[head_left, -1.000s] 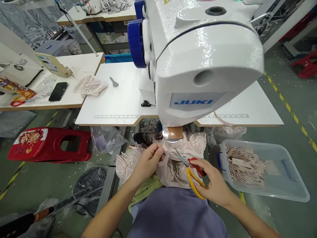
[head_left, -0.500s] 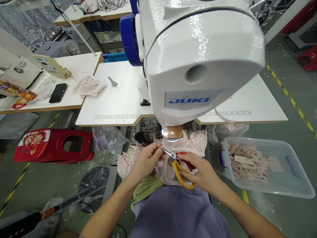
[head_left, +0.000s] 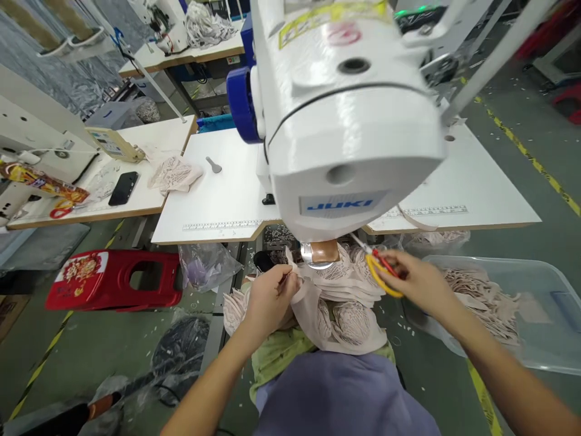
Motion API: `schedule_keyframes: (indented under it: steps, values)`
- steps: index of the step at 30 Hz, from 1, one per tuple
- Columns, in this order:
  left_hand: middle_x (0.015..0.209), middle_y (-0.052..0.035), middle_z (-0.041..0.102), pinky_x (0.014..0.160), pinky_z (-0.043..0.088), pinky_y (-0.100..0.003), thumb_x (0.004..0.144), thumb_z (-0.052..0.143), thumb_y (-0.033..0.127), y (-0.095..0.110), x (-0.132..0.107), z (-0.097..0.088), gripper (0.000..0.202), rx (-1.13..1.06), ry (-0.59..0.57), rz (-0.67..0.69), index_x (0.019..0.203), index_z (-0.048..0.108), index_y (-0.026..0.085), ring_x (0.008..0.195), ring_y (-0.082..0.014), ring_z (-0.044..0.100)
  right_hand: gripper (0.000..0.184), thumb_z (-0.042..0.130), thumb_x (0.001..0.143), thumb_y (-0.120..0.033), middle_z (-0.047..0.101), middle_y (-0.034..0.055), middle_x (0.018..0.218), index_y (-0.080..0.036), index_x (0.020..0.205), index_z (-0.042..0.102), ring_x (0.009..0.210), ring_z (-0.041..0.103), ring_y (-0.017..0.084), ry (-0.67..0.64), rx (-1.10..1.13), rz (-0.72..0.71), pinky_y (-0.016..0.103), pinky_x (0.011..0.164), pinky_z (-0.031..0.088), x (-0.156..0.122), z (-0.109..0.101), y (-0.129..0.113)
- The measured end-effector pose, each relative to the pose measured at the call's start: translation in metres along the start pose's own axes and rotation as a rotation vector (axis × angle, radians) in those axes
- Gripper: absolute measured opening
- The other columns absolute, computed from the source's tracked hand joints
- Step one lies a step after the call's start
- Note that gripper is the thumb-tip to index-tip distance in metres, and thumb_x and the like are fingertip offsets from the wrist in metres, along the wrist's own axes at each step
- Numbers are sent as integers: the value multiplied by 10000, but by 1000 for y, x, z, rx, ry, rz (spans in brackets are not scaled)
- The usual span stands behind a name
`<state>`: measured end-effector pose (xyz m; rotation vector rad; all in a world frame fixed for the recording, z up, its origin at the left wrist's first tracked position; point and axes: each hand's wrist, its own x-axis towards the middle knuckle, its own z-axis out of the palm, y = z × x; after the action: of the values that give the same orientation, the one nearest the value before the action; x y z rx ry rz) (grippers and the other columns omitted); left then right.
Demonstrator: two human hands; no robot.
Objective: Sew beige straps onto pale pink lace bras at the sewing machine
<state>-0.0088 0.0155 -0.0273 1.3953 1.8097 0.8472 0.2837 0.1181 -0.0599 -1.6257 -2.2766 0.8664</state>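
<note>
In the head view, the scissors (head_left: 372,264) are in the right hand (head_left: 420,284), just right of the needle end of the Juki sewing machine (head_left: 345,151). Their long axis runs diagonally, with the blades pointing forward and leftward toward the front edge of the white worktable (head_left: 481,181) and the handles back toward the right palm. The right fingers are curled around the red and yellow handles; blur leaves it unclear how far the blades are parted. The left hand (head_left: 272,297) has thumb and fingers pressed together on an edge of a pale lace bra (head_left: 354,324), whose band slants from that pinch back and rightward to the cups over the lap, apart from the blades.
</note>
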Motion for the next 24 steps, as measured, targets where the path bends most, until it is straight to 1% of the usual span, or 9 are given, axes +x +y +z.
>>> schedule_keyframes:
  steps: [3,8,12,13,15,16,18,20,24]
  values:
    - [737,-53,712,609,466,-268,894,480,367,0,4,-3,292,91,-38,64,1052,664,205,682,-206,665,372,565,852,-460,725,90,863,-204,1103,662,727,662,256,154,-194,45,294,560,433,57,-17,1]
    - [865,-52,752,646,484,-257,935,422,306,14,17,-24,278,70,-320,96,1064,652,217,719,-197,682,327,539,879,-304,673,191,1071,-118,1116,667,955,628,314,194,-376,13,348,737,456,124,-43,-5]
    - [793,-40,719,634,454,-271,944,430,262,13,13,-33,234,295,-311,170,1010,651,222,690,-201,647,310,539,901,-340,658,173,1103,-134,1107,645,1020,613,297,367,-92,-152,391,853,488,84,-25,-15]
    - [789,-53,705,638,445,-287,943,432,249,11,9,-29,228,391,-231,231,933,657,216,696,-210,632,308,524,920,-405,675,138,1008,-159,1053,652,904,639,260,320,35,-182,370,786,512,64,-15,-19]
    - [840,-87,687,695,444,-323,945,435,218,10,0,-14,248,535,-67,426,804,638,203,774,-232,616,397,460,951,-527,689,97,891,-193,909,670,807,657,216,14,249,-361,339,749,536,21,9,-28]
    - [845,-92,676,724,442,-335,951,434,205,11,-4,-4,261,564,-16,536,766,618,198,794,-233,605,448,488,918,-609,702,101,955,-207,933,686,885,670,228,-133,304,-438,352,805,543,2,21,-34]
    - [765,-71,647,710,428,-325,972,419,199,17,-12,17,286,533,-2,714,733,576,196,737,-208,583,654,564,774,-769,669,141,1180,-211,1097,680,1114,630,290,-214,413,-474,410,948,515,-25,41,-45]
    - [635,-34,586,615,377,-306,996,400,243,27,-16,33,320,474,-24,771,711,541,207,608,-181,532,809,527,719,-844,640,151,1249,-212,1211,639,1189,596,309,-212,599,-417,433,1003,489,-37,53,-57]
    - [549,8,500,512,276,-297,1018,345,338,46,-12,50,371,240,-13,548,681,456,229,482,-146,446,611,392,891,-736,690,81,903,-208,1012,673,862,667,223,-56,943,-93,340,797,554,-31,48,-79]
